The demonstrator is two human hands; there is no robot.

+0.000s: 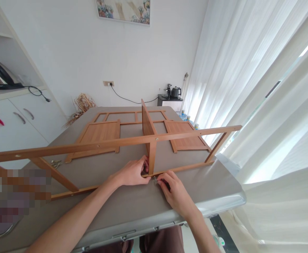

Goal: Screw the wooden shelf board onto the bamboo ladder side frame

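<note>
A long wooden frame stands on edge on the table, with an upright panel joined to it at a short crosspiece. My left hand grips the foot of this joint, fingers behind the crosspiece and thumb along the lower rail. Just right of it, my right hand is closed in a pinch on a small metal screw at the lower rail, under the crosspiece. Its tip is too small to tell whether it sits in a hole. Screw holes show along the upper rail.
Two framed wooden panels lie flat behind the frame, with another open wooden frame farther back. Loose metal screws lie at left. The table's rounded front edge is near me; white curtains hang at right.
</note>
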